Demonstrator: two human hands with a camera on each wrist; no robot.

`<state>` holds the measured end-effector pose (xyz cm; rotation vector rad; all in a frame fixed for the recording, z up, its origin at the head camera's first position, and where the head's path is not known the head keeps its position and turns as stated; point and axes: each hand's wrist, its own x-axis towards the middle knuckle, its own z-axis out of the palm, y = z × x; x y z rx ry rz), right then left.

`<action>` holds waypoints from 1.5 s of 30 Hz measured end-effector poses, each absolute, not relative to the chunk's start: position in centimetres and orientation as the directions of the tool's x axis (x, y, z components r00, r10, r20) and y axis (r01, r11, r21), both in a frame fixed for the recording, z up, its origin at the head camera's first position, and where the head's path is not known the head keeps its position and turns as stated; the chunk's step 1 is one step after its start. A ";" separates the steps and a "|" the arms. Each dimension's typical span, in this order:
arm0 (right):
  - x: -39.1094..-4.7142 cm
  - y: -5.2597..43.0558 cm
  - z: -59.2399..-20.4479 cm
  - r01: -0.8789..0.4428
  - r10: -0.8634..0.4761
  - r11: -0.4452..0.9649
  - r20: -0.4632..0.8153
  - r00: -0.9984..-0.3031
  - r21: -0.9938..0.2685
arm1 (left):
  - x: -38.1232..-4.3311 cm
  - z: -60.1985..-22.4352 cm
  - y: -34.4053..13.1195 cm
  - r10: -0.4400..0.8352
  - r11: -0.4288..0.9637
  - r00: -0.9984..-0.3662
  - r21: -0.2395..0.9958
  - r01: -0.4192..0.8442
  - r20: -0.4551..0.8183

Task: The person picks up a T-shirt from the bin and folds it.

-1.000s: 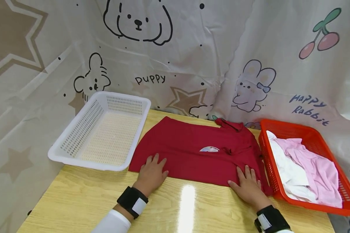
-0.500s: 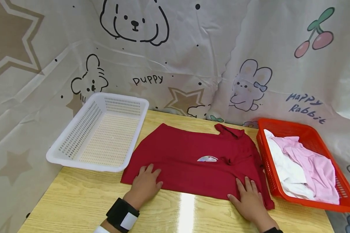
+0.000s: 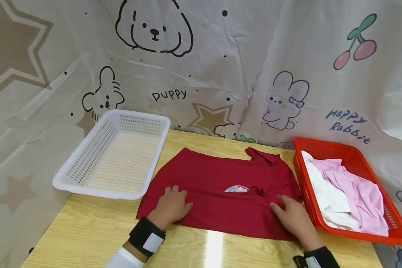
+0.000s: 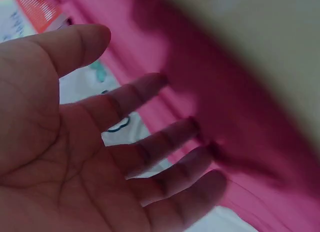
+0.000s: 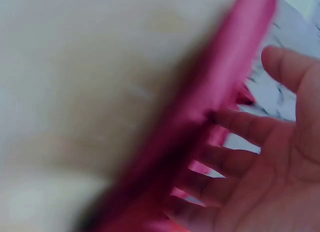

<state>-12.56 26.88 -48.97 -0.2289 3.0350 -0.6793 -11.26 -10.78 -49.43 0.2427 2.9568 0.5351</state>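
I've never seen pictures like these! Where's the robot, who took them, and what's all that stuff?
There's no robot here, just a person's bare left hand and right hand. The widest picture comes from a camera worn on the head, looking forward and down. The two close-ups come from cameras worn on the wrists, one for each hand.

On the wooden table lies a red shirt, between a white basket and a red basket. The red one has white cloth and pink cloth inside. Both hands have their fingers at the shirt, but neither seems to be gripping it.
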 end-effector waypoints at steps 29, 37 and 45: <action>-26.0 25.3 -52.5 -0.302 -0.286 0.885 0.097 -0.953 -0.355 | -22.2 -52.1 -9.6 0.281 0.925 -0.960 0.271 0.267 -0.014; -26.0 25.6 -52.0 -0.212 -0.236 0.938 -0.059 -0.970 -0.275 | -22.1 -52.6 -10.0 0.230 0.955 -0.972 0.182 0.235 0.048; -26.2 27.2 -47.1 -0.205 -0.196 0.914 0.062 -0.979 -0.350 | -22.9 -48.3 -10.3 0.238 0.917 -0.966 0.305 0.257 0.098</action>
